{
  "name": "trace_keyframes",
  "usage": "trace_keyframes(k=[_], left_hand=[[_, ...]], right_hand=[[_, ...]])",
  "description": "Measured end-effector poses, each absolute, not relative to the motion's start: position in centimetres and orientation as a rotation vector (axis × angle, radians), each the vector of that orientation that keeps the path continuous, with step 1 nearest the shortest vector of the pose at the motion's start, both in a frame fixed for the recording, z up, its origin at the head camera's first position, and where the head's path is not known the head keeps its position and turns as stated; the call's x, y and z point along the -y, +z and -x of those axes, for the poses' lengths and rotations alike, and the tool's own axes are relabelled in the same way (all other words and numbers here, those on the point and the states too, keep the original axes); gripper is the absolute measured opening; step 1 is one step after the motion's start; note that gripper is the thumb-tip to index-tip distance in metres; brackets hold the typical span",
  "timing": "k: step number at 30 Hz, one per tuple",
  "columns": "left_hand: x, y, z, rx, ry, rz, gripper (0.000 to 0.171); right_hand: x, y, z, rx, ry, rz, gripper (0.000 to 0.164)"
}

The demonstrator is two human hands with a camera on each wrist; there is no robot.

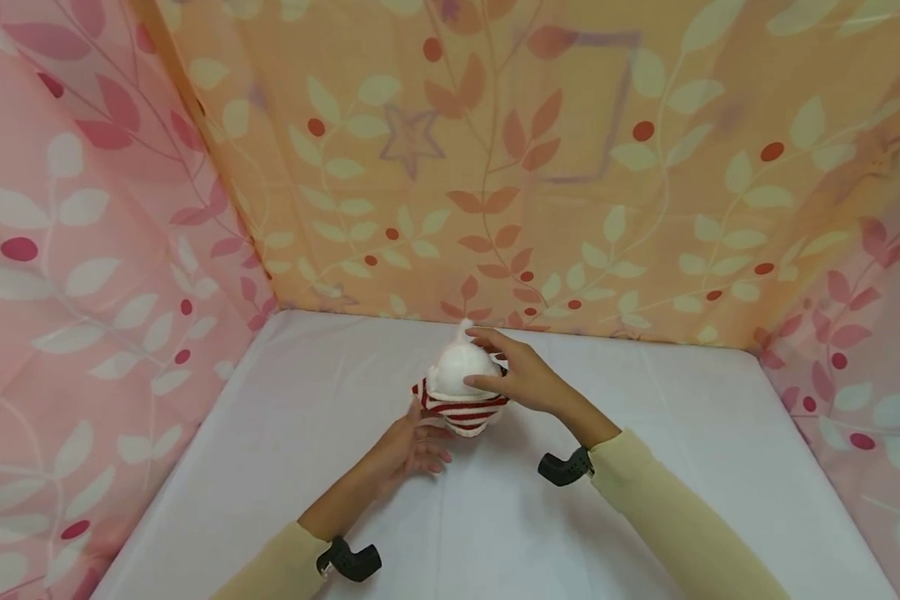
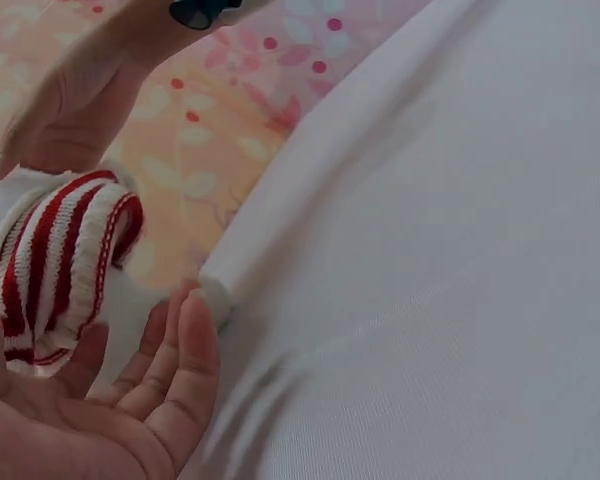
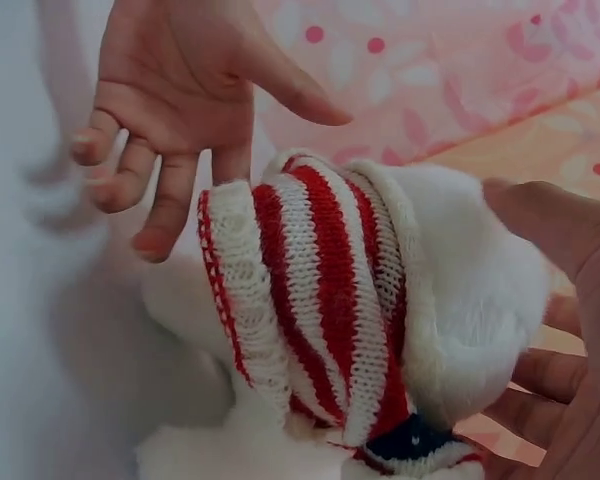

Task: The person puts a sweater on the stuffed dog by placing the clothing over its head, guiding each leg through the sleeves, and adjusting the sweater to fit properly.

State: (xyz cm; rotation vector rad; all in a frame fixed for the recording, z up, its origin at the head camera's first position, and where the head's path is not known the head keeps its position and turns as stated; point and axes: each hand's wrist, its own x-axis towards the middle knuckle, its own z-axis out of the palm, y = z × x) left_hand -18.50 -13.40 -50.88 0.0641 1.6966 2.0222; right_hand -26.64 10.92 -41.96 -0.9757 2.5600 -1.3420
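Observation:
A white plush toy [image 1: 459,367] in a knitted red-and-white striped sweater [image 3: 325,290] is in front of me, above the white table. My right hand [image 1: 523,377] grips its round white head from the right side, thumb nearer to me and fingers behind. In the right wrist view a dark blue patch [image 3: 412,437] shows at the lower edge of the knit, with white furry parts below. My left hand [image 1: 405,450] is at the toy's lower left, palm turned up and fingers loosely extended. Whether its fingers touch the sweater is hard to tell.
A white cloth-covered table [image 1: 307,375] spreads under both arms. Behind it hangs an orange leaf-patterned curtain [image 1: 495,167]; pink curtains [image 1: 97,333] close off the sides. Each wrist wears a black camera mount [image 1: 352,562].

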Motion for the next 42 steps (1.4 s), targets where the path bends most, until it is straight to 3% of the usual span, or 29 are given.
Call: trace_keyframes(k=[4,12,24,42], left_hand=[[12.7,-51.1,18.4,-1.773,1.951,-0.175,0.056],[11.6,-51.3,19.3,-1.835,2.017,-0.081,0.050],[11.6,-51.9,19.5,-1.919,2.016,-0.135,0.025],[12.9,-51.5,19.2,-2.190,1.569,-0.404,0.017]], right_hand=[[-10.5,-41.8,26.9,-2.551,-1.295,1.000,0.077],[-9.9,-42.1,27.1,-2.579,-1.257,1.047,0.076],[-9.4,-42.4,27.2,-2.676,-1.346,1.044,0.054],[-8.8,-42.6,27.5,-2.634,-1.445,0.942,0.044]])
